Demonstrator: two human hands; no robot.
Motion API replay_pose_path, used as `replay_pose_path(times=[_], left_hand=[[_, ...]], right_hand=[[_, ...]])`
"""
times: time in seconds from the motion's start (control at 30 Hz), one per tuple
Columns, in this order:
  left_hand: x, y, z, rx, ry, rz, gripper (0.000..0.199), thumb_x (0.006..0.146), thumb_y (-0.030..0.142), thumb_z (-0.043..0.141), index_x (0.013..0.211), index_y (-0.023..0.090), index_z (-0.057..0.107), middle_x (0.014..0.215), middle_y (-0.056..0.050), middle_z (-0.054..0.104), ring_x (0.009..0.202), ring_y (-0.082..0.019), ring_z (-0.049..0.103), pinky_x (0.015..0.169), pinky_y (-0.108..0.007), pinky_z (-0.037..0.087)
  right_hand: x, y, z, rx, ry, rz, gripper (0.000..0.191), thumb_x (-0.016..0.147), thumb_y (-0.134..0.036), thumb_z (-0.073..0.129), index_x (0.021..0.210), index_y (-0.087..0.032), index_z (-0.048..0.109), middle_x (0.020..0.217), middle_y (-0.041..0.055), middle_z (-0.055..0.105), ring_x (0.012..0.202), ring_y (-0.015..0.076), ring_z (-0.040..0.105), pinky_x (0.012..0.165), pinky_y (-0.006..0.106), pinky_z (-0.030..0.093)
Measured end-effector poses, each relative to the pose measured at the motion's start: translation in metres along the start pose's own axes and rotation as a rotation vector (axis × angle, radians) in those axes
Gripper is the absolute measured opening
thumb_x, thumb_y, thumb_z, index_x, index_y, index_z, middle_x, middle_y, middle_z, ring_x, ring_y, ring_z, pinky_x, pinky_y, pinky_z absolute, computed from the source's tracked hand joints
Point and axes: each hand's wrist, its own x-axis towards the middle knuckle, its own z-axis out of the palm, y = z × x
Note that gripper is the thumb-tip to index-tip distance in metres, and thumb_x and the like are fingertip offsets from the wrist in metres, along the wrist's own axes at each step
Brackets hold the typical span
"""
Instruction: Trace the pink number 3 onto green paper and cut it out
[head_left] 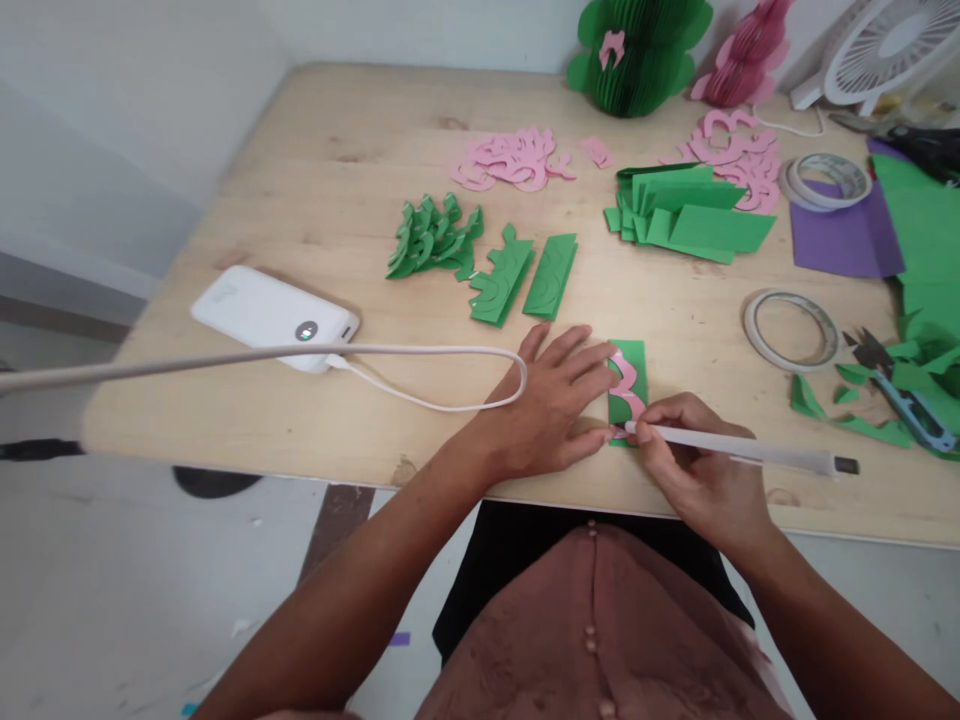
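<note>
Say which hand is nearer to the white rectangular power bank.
Left. The left hand lies right of the power bank; the right hand, holding a slim white pen, is farther right.

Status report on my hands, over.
Right hand: grip closed on white pen. Left hand: spread, touching green paper with pink cutout on top. White cable overlaps left hand in view.

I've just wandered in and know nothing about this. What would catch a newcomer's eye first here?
Probably the white pen in the right hand, its tip at a pink paper cutout on a green paper piece near the table's front edge, with the left hand spread at its left. Next, the big green honeycomb paper decoration at the back, then the white power bank lying at left.
</note>
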Motion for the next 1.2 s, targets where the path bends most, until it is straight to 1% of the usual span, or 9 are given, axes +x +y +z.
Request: replay_pose_path(times=[0.13, 0.33, 0.57, 0.97, 1.2], left_hand=[[0.0002, 0.0004, -0.001, -0.004, -0.012, -0.004, 0.046, 0.087, 0.046, 0.057, 0.125, 0.021, 0.054, 0.145, -0.007, 0.048, 0.14, -0.032, 0.031, 0.115, -0.053, 0.016], [0.0, 0.0002, -0.0007, -0.004, -0.005, -0.003, 0.045, 0.087, 0.046, 0.057, 0.124, 0.021, 0.055, 0.145, -0.007, 0.049, 0.14, -0.031, 0.032, 0.115, -0.053, 0.016], [0.0001, -0.0005, 0.0001, -0.007, -0.004, -0.001, 0.045, 0.088, 0.046, 0.056, 0.124, 0.02, 0.055, 0.145, -0.007, 0.048, 0.14, -0.032, 0.031, 0.115, -0.053, 0.017], [0.0001, -0.0004, -0.0003, -0.003, -0.006, 0.004, 0.046, 0.085, 0.044, 0.058, 0.124, 0.02, 0.055, 0.145, -0.008, 0.048, 0.14, -0.033, 0.031, 0.114, -0.055, 0.017], [0.0007, 0.0004, -0.0022, -0.007, -0.018, -0.007, 0.044, 0.086, 0.044, 0.057, 0.123, 0.02, 0.056, 0.144, -0.008, 0.049, 0.14, -0.032, 0.032, 0.114, -0.053, 0.017]], right_hand=[[-0.0006, 0.0005, -0.0001, -0.028, 0.008, -0.019, 0.008, 0.084, -0.025, 0.057, 0.077, -0.022, 0.058, 0.062, -0.002, 0.063, 0.047, 0.0105, 0.052, 0.045, 0.023, 0.039], [-0.0019, 0.0018, -0.0002, -0.058, 0.022, -0.033, 0.008, 0.085, -0.025, 0.057, 0.077, -0.021, 0.058, 0.061, -0.0026, 0.062, 0.043, 0.0092, 0.047, 0.043, 0.023, 0.036], [-0.0015, 0.0005, -0.0003, -0.058, 0.046, -0.032, 0.009, 0.085, -0.025, 0.057, 0.076, -0.021, 0.058, 0.061, -0.0021, 0.062, 0.045, 0.0102, 0.05, 0.043, 0.024, 0.037], [-0.0028, 0.0013, -0.0012, -0.064, 0.063, -0.037, 0.01, 0.085, -0.024, 0.057, 0.075, -0.021, 0.057, 0.058, -0.003, 0.06, 0.043, 0.0092, 0.047, 0.042, 0.023, 0.036], [-0.0029, 0.0023, -0.0003, -0.073, 0.079, -0.046, 0.01, 0.084, -0.023, 0.058, 0.075, -0.02, 0.058, 0.057, -0.0045, 0.058, 0.043, 0.0078, 0.046, 0.042, 0.021, 0.035]])
